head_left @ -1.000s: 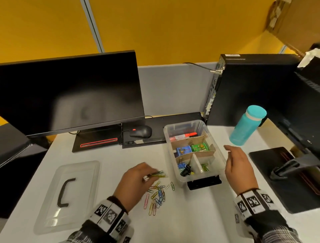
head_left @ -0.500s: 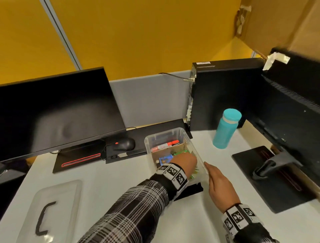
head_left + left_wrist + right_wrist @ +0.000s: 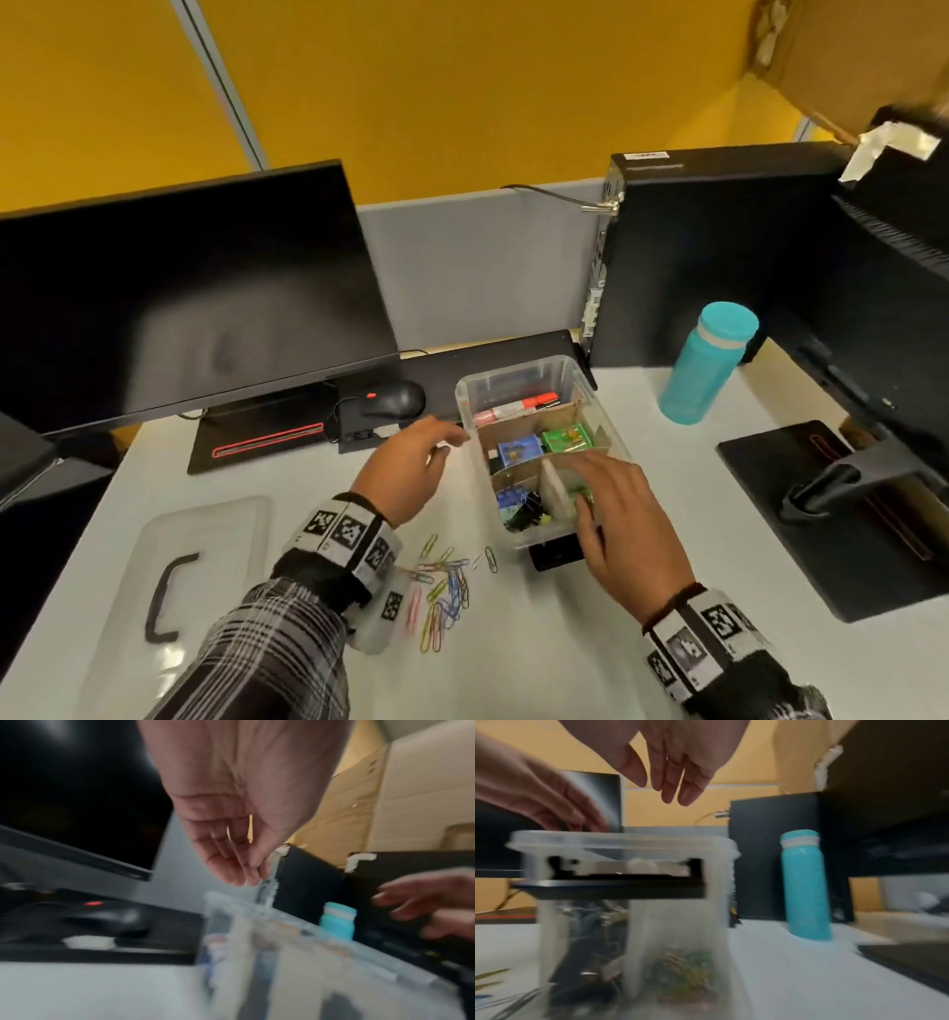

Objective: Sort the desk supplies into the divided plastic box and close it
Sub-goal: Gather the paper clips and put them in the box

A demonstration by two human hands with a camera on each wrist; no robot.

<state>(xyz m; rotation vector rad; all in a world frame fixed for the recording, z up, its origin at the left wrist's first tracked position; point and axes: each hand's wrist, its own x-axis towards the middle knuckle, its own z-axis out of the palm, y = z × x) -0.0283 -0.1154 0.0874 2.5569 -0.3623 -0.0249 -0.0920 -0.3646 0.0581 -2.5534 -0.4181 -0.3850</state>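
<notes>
The clear divided box point(image 3: 575, 383) stands open at mid-desk, also seen from the right wrist point(image 3: 618, 841). It holds a red marker point(image 3: 518, 406), a blue point(image 3: 518, 448) and a green point(image 3: 567, 437) small box, black binder clips point(image 3: 524, 511) and some paper clips point(image 3: 687, 971). My left hand point(image 3: 448, 442) hovers by the box's left rim, its fingers relaxed and empty point(image 3: 239, 870). Over the front right compartment my right hand point(image 3: 585, 488) is spread, holding nothing point(image 3: 670, 787). Several coloured paper clips point(image 3: 441, 591) lie loose on the desk in front of the box.
The clear lid point(image 3: 215, 519) with a black handle lies at the front left. A black mouse point(image 3: 393, 400) and a monitor point(image 3: 179, 298) stand behind on the left. At the right are a teal bottle point(image 3: 708, 360), a computer tower point(image 3: 693, 257) and a monitor stand point(image 3: 832, 493).
My left hand carried paper clips from the pile into the box, then drew back empty to the box's left side. My right hand moved from beside the box to over its front right compartment.
</notes>
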